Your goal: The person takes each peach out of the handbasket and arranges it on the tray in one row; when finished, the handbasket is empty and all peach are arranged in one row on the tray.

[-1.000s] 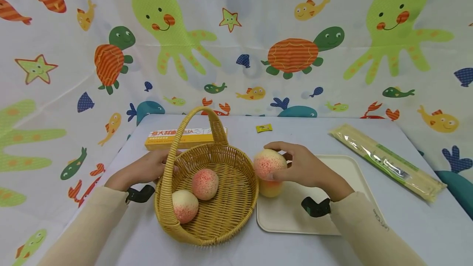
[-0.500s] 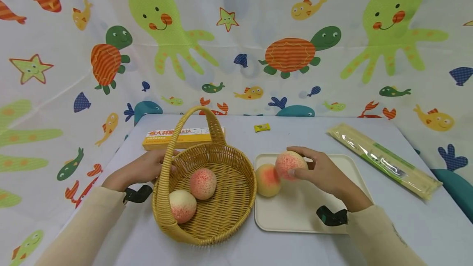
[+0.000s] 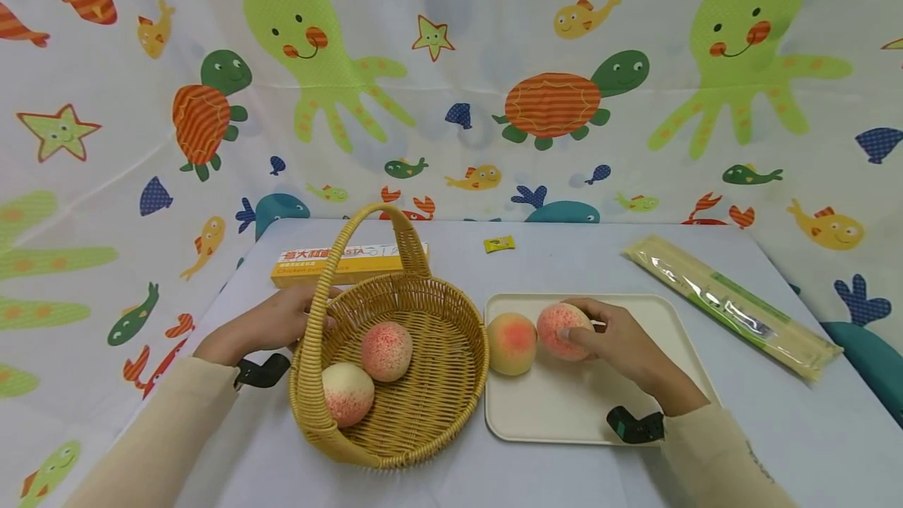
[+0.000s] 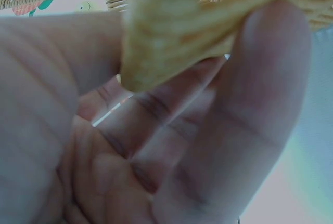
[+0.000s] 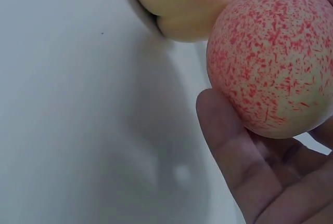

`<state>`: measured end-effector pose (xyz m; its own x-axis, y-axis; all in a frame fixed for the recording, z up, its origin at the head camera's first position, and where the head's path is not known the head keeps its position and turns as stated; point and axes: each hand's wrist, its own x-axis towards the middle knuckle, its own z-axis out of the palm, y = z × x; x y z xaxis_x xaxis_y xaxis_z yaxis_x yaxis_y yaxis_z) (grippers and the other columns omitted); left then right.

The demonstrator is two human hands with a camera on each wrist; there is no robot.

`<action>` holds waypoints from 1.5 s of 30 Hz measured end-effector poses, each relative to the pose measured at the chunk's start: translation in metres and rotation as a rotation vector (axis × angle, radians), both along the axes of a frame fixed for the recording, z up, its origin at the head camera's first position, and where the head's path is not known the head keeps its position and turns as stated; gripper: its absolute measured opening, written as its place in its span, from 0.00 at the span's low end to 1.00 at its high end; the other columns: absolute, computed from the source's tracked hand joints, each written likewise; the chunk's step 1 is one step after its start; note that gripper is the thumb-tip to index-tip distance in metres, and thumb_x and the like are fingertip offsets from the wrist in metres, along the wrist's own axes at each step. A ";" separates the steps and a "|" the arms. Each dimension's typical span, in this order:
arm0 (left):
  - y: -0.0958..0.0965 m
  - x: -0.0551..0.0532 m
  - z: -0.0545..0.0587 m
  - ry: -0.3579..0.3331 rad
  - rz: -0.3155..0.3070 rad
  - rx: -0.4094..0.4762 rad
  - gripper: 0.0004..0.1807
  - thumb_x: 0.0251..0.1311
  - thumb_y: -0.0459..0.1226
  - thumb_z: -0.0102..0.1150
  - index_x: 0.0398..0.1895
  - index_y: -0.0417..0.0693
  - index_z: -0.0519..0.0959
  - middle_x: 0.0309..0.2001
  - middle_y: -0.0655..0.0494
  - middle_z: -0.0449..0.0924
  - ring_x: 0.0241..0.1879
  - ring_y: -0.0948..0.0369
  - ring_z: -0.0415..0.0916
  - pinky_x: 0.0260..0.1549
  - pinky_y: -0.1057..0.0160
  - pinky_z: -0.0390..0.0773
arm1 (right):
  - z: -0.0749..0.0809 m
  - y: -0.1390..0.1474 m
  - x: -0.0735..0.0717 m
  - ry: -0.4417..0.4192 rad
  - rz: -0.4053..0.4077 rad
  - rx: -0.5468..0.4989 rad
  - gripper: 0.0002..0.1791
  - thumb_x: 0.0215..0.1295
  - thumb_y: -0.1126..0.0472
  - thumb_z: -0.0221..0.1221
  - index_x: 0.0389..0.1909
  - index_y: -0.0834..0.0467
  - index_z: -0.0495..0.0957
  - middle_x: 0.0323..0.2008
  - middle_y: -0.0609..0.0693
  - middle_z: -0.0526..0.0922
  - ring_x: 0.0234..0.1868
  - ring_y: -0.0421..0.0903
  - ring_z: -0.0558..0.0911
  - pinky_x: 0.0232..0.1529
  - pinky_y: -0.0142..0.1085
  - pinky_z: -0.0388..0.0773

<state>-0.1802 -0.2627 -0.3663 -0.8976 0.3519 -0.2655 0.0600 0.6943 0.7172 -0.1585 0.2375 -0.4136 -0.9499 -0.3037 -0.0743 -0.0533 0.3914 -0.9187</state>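
Note:
My right hand [image 3: 629, 345] holds a speckled pink peach [image 3: 557, 326] between thumb and fingers at the tray. In the right wrist view the peach [image 5: 270, 52] sits against the fingers, and a shadow falls on the tray below. Left of it, a yellow peach with a red blush [image 3: 511, 345] lies on the cream tray [image 3: 600, 426]. My left hand [image 3: 284, 320] grips the left edge of a wicker basket [image 3: 433, 371], its fingertips partly hidden behind the handle. Inside the basket lie a red-speckled peach [image 3: 386, 351] and a paler peach [image 3: 347, 397], partly behind the handle.
Behind the basket is a yellow and white pasta box [image 3: 303, 271]. A small yellow packet [image 3: 499, 244] lies at the back. On the right, a long noodle packet [image 3: 734, 304] slants across the white table. A patterned curtain [image 3: 451, 139] hangs behind.
My right hand has carried its peach rightward from near the basket's rim, then lowered it beside the blushed peach. The left hand keeps its grip on the basket.

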 end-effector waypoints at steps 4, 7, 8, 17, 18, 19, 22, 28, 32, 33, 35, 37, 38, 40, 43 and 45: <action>0.000 0.000 0.000 0.003 -0.006 -0.002 0.28 0.70 0.33 0.63 0.71 0.33 0.71 0.46 0.41 0.84 0.32 0.54 0.84 0.25 0.53 0.87 | -0.005 0.001 0.001 0.019 -0.009 0.034 0.27 0.70 0.58 0.62 0.67 0.63 0.75 0.57 0.59 0.82 0.49 0.52 0.78 0.44 0.36 0.82; 0.000 0.000 0.000 0.004 -0.007 -0.005 0.28 0.70 0.33 0.63 0.71 0.34 0.71 0.46 0.41 0.84 0.32 0.54 0.83 0.25 0.53 0.87 | -0.007 0.002 0.001 0.005 -0.014 0.034 0.28 0.71 0.57 0.62 0.67 0.64 0.75 0.57 0.58 0.82 0.49 0.51 0.78 0.43 0.36 0.83; 0.000 0.000 0.000 0.003 -0.007 -0.005 0.28 0.70 0.33 0.63 0.71 0.34 0.71 0.46 0.41 0.84 0.32 0.54 0.83 0.25 0.53 0.87 | -0.008 0.002 0.001 -0.004 -0.016 0.033 0.28 0.71 0.57 0.62 0.68 0.64 0.75 0.56 0.58 0.82 0.49 0.51 0.78 0.41 0.37 0.84; -0.001 0.000 0.000 0.021 -0.031 0.017 0.27 0.70 0.32 0.63 0.69 0.31 0.72 0.48 0.38 0.85 0.31 0.55 0.84 0.23 0.54 0.87 | -0.012 0.004 0.001 -0.039 -0.015 0.040 0.28 0.70 0.57 0.63 0.68 0.64 0.75 0.56 0.58 0.83 0.47 0.49 0.78 0.40 0.37 0.84; -0.001 0.000 0.000 0.027 -0.036 0.017 0.27 0.70 0.32 0.63 0.69 0.30 0.71 0.49 0.37 0.85 0.31 0.55 0.84 0.23 0.55 0.87 | -0.013 0.004 0.001 -0.036 -0.014 0.044 0.28 0.70 0.57 0.62 0.68 0.64 0.75 0.56 0.58 0.83 0.47 0.49 0.79 0.41 0.36 0.84; -0.001 0.001 0.000 0.034 -0.039 0.016 0.28 0.70 0.32 0.63 0.69 0.29 0.71 0.51 0.36 0.84 0.31 0.56 0.84 0.23 0.55 0.86 | -0.013 0.004 0.002 -0.034 -0.014 0.049 0.28 0.70 0.57 0.62 0.68 0.64 0.75 0.56 0.58 0.83 0.47 0.49 0.79 0.41 0.36 0.83; 0.000 0.002 0.000 0.050 -0.040 0.007 0.30 0.69 0.33 0.64 0.70 0.27 0.70 0.53 0.33 0.83 0.30 0.57 0.83 0.21 0.56 0.86 | -0.014 0.004 0.002 -0.026 -0.011 0.060 0.27 0.70 0.57 0.62 0.67 0.64 0.76 0.56 0.57 0.84 0.48 0.48 0.79 0.42 0.35 0.83; 0.000 0.003 0.000 0.056 -0.045 0.006 0.30 0.69 0.33 0.64 0.70 0.26 0.69 0.51 0.35 0.84 0.30 0.57 0.82 0.21 0.56 0.85 | -0.014 0.004 0.003 -0.015 -0.013 0.081 0.27 0.69 0.56 0.63 0.66 0.62 0.78 0.52 0.54 0.85 0.46 0.48 0.79 0.41 0.35 0.81; -0.001 0.002 0.000 0.051 -0.045 0.009 0.30 0.69 0.33 0.64 0.70 0.26 0.69 0.51 0.36 0.85 0.29 0.57 0.83 0.21 0.56 0.85 | -0.013 0.004 0.003 -0.018 -0.022 0.106 0.28 0.67 0.55 0.64 0.66 0.60 0.78 0.48 0.53 0.85 0.44 0.48 0.80 0.40 0.36 0.80; -0.001 0.002 0.000 0.049 -0.043 0.008 0.31 0.69 0.33 0.64 0.70 0.26 0.69 0.51 0.36 0.85 0.30 0.57 0.83 0.21 0.56 0.85 | -0.012 0.004 0.003 -0.016 -0.021 0.107 0.28 0.67 0.55 0.64 0.67 0.60 0.77 0.49 0.53 0.85 0.44 0.48 0.80 0.40 0.36 0.80; -0.002 0.001 0.000 0.042 -0.042 0.012 0.30 0.70 0.33 0.63 0.71 0.27 0.69 0.50 0.36 0.85 0.30 0.56 0.84 0.21 0.56 0.85 | -0.012 0.005 0.004 -0.012 -0.021 0.096 0.29 0.69 0.55 0.63 0.68 0.61 0.76 0.52 0.55 0.84 0.45 0.48 0.81 0.41 0.36 0.81; -0.002 0.000 0.000 0.038 -0.040 0.011 0.29 0.69 0.33 0.64 0.70 0.28 0.70 0.49 0.37 0.85 0.30 0.56 0.84 0.22 0.55 0.86 | -0.011 0.006 0.005 -0.002 -0.018 0.081 0.29 0.70 0.56 0.63 0.70 0.62 0.74 0.55 0.57 0.83 0.46 0.49 0.81 0.42 0.37 0.83; -0.002 0.000 0.000 0.035 -0.038 0.011 0.29 0.69 0.32 0.63 0.70 0.29 0.70 0.49 0.37 0.85 0.31 0.55 0.84 0.22 0.55 0.86 | -0.011 0.006 0.005 0.003 -0.016 0.074 0.30 0.71 0.56 0.62 0.70 0.62 0.73 0.57 0.58 0.82 0.46 0.49 0.81 0.42 0.37 0.83; -0.001 -0.001 0.000 0.038 -0.040 0.010 0.29 0.70 0.32 0.63 0.70 0.29 0.70 0.49 0.37 0.85 0.31 0.56 0.84 0.22 0.55 0.86 | -0.011 0.008 0.005 0.011 -0.015 0.071 0.30 0.71 0.55 0.63 0.71 0.62 0.73 0.59 0.59 0.81 0.47 0.49 0.81 0.43 0.37 0.83; -0.001 0.000 0.001 0.044 -0.043 0.006 0.30 0.69 0.33 0.64 0.70 0.28 0.70 0.49 0.37 0.85 0.31 0.56 0.84 0.21 0.55 0.86 | -0.011 0.009 0.006 0.014 -0.010 0.073 0.31 0.69 0.56 0.64 0.71 0.61 0.73 0.60 0.59 0.81 0.48 0.50 0.81 0.43 0.38 0.81; -0.001 0.000 0.001 0.045 -0.047 0.005 0.29 0.69 0.33 0.64 0.70 0.28 0.70 0.49 0.37 0.85 0.30 0.56 0.84 0.21 0.55 0.86 | -0.011 0.009 0.006 0.011 -0.012 0.080 0.33 0.67 0.57 0.66 0.72 0.60 0.73 0.60 0.59 0.81 0.48 0.50 0.81 0.44 0.39 0.79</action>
